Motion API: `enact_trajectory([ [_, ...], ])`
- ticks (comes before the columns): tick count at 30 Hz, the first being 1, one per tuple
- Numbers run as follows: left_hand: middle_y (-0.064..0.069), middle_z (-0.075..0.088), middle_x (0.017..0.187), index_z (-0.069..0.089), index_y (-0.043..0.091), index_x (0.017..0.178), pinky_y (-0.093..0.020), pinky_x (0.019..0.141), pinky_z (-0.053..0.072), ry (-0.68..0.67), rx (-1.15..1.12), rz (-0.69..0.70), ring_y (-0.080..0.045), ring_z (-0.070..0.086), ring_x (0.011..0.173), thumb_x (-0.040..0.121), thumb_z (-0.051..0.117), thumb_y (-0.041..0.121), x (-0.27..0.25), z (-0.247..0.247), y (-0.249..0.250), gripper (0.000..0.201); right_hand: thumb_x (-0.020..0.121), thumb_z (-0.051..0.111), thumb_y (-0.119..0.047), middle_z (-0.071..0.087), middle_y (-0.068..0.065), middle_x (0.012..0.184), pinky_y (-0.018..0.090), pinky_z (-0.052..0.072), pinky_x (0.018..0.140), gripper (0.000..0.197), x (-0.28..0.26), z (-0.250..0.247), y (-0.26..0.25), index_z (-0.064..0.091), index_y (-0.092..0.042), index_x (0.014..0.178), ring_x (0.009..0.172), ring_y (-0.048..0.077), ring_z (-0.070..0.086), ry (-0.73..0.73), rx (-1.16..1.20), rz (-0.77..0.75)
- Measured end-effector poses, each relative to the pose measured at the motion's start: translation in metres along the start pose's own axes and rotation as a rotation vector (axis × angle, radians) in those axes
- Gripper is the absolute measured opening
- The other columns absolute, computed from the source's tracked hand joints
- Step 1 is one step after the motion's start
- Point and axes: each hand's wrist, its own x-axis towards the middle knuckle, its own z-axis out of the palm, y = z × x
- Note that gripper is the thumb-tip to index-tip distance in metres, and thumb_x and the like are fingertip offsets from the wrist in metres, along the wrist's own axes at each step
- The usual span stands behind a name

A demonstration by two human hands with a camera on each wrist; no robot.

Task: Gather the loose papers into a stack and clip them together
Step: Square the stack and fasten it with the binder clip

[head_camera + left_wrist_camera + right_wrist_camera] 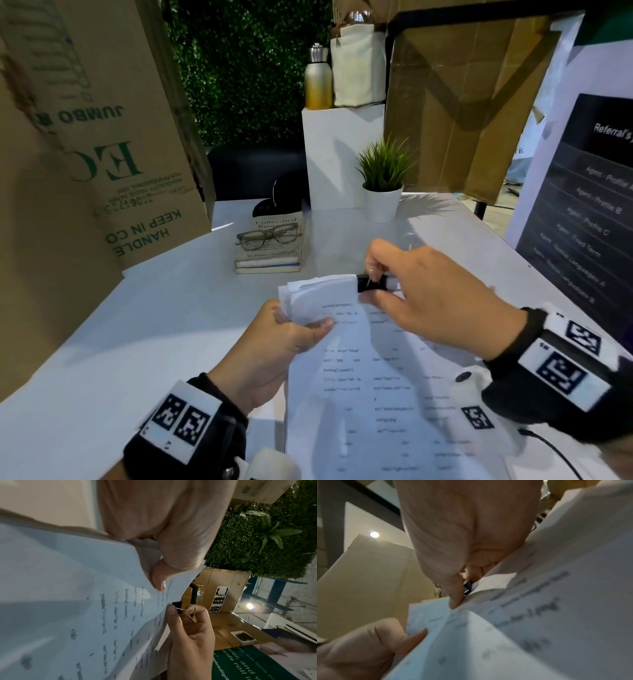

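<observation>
A stack of printed white papers (370, 380) is held up above the table, its far top corner ruffled. My left hand (284, 346) grips the stack's left edge near the top, thumb on the front sheet. My right hand (411, 291) pinches a black binder clip (371, 283) by its wire handles at the stack's top edge. In the left wrist view the clip (177, 605) sits right at the paper edge (102, 601), between the right hand's fingers (173, 616). In the right wrist view only a sliver of the clip (467, 587) shows, with the papers (539, 615) beside it.
On the white table (154, 325) lie two books with glasses on top (269, 245) and a small potted plant (383, 185). A cardboard box (85, 154) stands at the left, a dark printed sign (582, 212) at the right. A bottle (318, 77) and bag sit on a white block behind.
</observation>
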Motion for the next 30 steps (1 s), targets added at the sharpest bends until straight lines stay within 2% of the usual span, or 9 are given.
enact_trajectory([
  [4, -0.028, 0.073, 0.112, 0.070, -0.005, 0.110, -0.057, 0.095, 0.053, 0.020, 0.048, -0.001, -0.045, 0.069, 0.107, 0.088, 0.063, -0.011, 0.001, 0.003, -0.003, 0.024, 0.087, 0.072, -0.026, 0.054, -0.001, 0.062, 0.044, 0.044, 0.056, 0.033, 0.002, -0.004, 0.005, 0.040, -0.024, 0.085, 0.057, 0.019, 0.045, -0.081, 0.210, 0.074],
  [6, -0.026, 0.074, 0.110, 0.070, -0.005, 0.111, -0.053, 0.092, 0.057, 0.006, 0.054, -0.002, -0.042, 0.072, 0.103, 0.088, 0.063, -0.010, 0.001, 0.004, -0.001, 0.025, 0.086, 0.074, -0.026, 0.059, -0.003, 0.069, 0.038, 0.047, 0.059, 0.032, 0.002, -0.004, 0.008, 0.042, -0.026, 0.086, 0.064, 0.019, 0.052, -0.081, 0.244, 0.096],
  [10, -0.024, 0.075, 0.111, 0.070, -0.004, 0.113, -0.046, 0.087, 0.060, -0.023, 0.043, -0.017, -0.035, 0.074, 0.096, 0.089, 0.062, -0.007, 0.006, 0.003, 0.003, 0.025, 0.087, 0.072, -0.023, 0.070, -0.004, 0.083, 0.039, 0.055, 0.067, 0.018, -0.003, 0.003, 0.016, 0.055, -0.024, 0.093, 0.075, 0.020, 0.066, 0.126, 0.093, -0.078],
  [12, -0.025, 0.074, 0.111, 0.071, -0.003, 0.112, -0.048, 0.088, 0.059, -0.021, 0.031, -0.022, -0.036, 0.074, 0.095, 0.090, 0.061, -0.007, 0.008, 0.001, 0.004, 0.024, 0.089, 0.065, -0.016, 0.073, 0.005, 0.095, 0.041, 0.055, 0.072, 0.003, -0.009, 0.009, 0.021, 0.064, -0.014, 0.091, 0.085, 0.026, 0.068, 0.171, -0.074, -0.263],
  [15, -0.026, 0.075, 0.109, 0.071, -0.004, 0.110, -0.047, 0.081, 0.062, 0.000, 0.021, -0.029, -0.036, 0.074, 0.090, 0.089, 0.061, -0.007, 0.009, -0.002, 0.004, 0.023, 0.094, 0.061, -0.032, 0.062, 0.007, 0.136, 0.038, 0.050, 0.096, 0.020, -0.020, 0.016, 0.030, 0.071, -0.015, 0.088, 0.122, 0.026, 0.059, 0.064, -0.206, -0.358],
  [17, -0.026, 0.075, 0.107, 0.071, -0.004, 0.109, -0.045, 0.078, 0.063, 0.003, 0.030, -0.028, -0.035, 0.075, 0.087, 0.088, 0.063, -0.006, 0.008, -0.003, 0.003, 0.022, 0.094, 0.060, -0.042, 0.054, 0.004, 0.146, 0.040, 0.048, 0.098, 0.026, -0.026, 0.016, 0.032, 0.071, -0.020, 0.084, 0.130, 0.024, 0.054, 0.032, -0.193, -0.343],
  [20, -0.024, 0.076, 0.107, 0.071, -0.002, 0.109, -0.044, 0.079, 0.062, -0.020, 0.046, -0.024, -0.034, 0.075, 0.089, 0.087, 0.064, -0.005, 0.008, -0.002, 0.003, 0.023, 0.095, 0.055, -0.046, 0.063, -0.004, 0.134, 0.039, 0.051, 0.092, 0.024, -0.027, 0.012, 0.031, 0.068, -0.026, 0.094, 0.115, 0.017, 0.062, 0.100, -0.046, -0.234],
  [24, -0.022, 0.075, 0.113, 0.070, -0.003, 0.114, -0.046, 0.090, 0.059, -0.067, 0.091, -0.043, -0.035, 0.073, 0.100, 0.088, 0.064, -0.004, 0.007, 0.000, 0.004, 0.027, 0.089, 0.064, -0.042, 0.068, -0.013, 0.084, 0.032, 0.055, 0.076, 0.024, -0.017, -0.004, 0.031, 0.056, -0.040, 0.112, 0.079, 0.012, 0.065, 0.069, 0.285, 0.094],
  [30, -0.017, 0.076, 0.113, 0.065, 0.004, 0.121, -0.055, 0.099, 0.053, 0.071, 0.160, -0.043, -0.036, 0.072, 0.107, 0.090, 0.066, -0.001, 0.020, 0.001, -0.005, 0.031, 0.091, 0.067, -0.028, 0.066, -0.003, 0.077, 0.029, 0.050, 0.073, 0.020, 0.008, 0.009, 0.048, 0.061, -0.032, 0.110, 0.071, 0.009, 0.058, -0.105, 0.260, 0.201],
])
